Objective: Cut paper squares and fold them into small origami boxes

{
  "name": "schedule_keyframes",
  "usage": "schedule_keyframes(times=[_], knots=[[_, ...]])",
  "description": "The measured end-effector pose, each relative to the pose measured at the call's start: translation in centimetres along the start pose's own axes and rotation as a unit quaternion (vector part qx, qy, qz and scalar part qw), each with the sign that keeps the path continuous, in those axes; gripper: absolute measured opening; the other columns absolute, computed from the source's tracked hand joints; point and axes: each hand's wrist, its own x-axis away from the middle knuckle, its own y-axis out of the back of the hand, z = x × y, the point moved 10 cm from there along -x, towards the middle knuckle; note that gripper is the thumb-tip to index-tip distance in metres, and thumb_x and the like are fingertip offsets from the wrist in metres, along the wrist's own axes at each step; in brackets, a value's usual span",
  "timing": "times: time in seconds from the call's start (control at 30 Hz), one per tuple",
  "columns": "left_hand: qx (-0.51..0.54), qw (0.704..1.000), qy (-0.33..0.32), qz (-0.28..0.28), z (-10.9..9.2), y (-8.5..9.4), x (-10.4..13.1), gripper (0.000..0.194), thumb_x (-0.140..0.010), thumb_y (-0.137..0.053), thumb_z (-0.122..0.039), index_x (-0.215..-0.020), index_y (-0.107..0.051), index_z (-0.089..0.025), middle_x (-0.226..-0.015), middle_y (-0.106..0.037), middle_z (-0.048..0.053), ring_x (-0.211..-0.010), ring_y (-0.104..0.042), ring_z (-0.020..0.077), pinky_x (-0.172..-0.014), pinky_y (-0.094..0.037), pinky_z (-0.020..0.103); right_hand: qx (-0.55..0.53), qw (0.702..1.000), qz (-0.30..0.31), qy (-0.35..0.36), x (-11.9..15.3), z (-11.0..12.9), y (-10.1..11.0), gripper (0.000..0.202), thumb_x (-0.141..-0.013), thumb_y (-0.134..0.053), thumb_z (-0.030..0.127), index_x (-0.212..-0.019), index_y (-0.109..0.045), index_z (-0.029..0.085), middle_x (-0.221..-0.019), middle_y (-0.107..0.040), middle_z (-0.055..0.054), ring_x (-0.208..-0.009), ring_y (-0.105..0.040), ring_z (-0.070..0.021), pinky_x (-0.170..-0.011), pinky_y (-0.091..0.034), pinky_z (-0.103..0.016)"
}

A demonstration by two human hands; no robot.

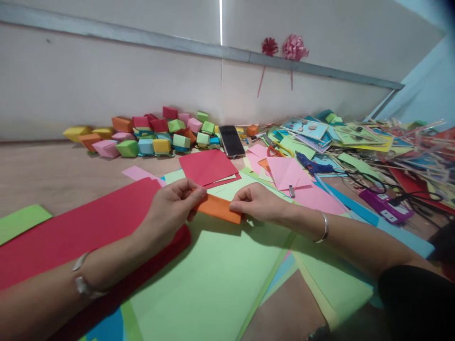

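A small folded strip of orange paper is stretched between my two hands. My left hand pinches its left end between thumb and fingers. At the other end, my right hand is closed on the strip's right edge. Below lies a large light green sheet, with the strip held just above it. Red sheets lie under my left forearm. Just beyond my hands rests a creased red square of paper. Creased pink squares lie past my right hand.
Several small coloured paper boxes are piled against the wall, beside a phone. Scissors, a blue glue gun and a purple power strip with cables lie at right. Picture cards are heaped behind them.
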Motion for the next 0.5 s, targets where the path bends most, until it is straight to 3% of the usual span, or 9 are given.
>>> schedule_keyframes(times=[0.17, 0.33, 0.43, 0.5], knots=[[0.050, 0.998, 0.013, -0.029, 0.5, 0.9, -1.1, 0.031, -0.065, -0.075, -0.041, -0.064, -0.055, -0.017, -0.046, -0.049, -0.007, -0.037, -0.040, 0.0043, -0.038, -0.029, 0.016, -0.035, 0.998, -0.058, 0.010, -0.9, -0.6, 1.8, 0.023, -0.077, -0.064, 0.013, -0.054, -0.063, 0.014, -0.047, -0.058, 0.002, -0.043, -0.050, -0.0051, -0.042, -0.037, -0.016], [0.032, 0.999, 0.018, -0.014, 0.3, 0.5, -0.6, 0.032, -0.067, -0.073, -0.045, -0.070, -0.056, -0.017, -0.051, -0.056, -0.005, -0.041, -0.053, 0.0090, -0.039, -0.032, 0.018, -0.039, 0.987, -0.142, 0.056, -1.3, -0.7, 4.4, 0.019, -0.075, -0.072, 0.027, -0.062, -0.067, 0.014, -0.053, -0.061, 0.001, -0.046, -0.050, -0.0069, -0.045, -0.037, -0.020], [-0.035, 0.998, -0.041, -0.012, -0.9, 0.5, -0.3, 0.026, -0.075, -0.067, -0.043, -0.072, -0.058, -0.018, -0.051, -0.059, -0.003, -0.045, -0.058, 0.0123, -0.042, -0.036, 0.020, -0.003, 0.974, -0.177, 0.143, -0.8, 1.1, 5.3, 0.019, -0.078, -0.071, 0.033, -0.072, -0.069, 0.014, -0.072, -0.069, -0.003, -0.065, -0.060, -0.0114, -0.059, -0.045, -0.023], [-0.108, 0.987, -0.114, -0.020, -2.1, 0.5, 0.4, 0.021, -0.080, -0.061, -0.040, -0.074, -0.060, -0.019, -0.053, -0.063, -0.002, -0.048, -0.060, 0.0134, -0.048, -0.043, 0.022, 0.065, 0.960, -0.165, 0.218, 0.0, 2.9, 4.4, 0.019, -0.076, -0.075, 0.033, -0.085, -0.071, 0.016, -0.089, -0.072, -0.005, -0.081, -0.064, -0.0145, -0.069, -0.047, -0.025]])
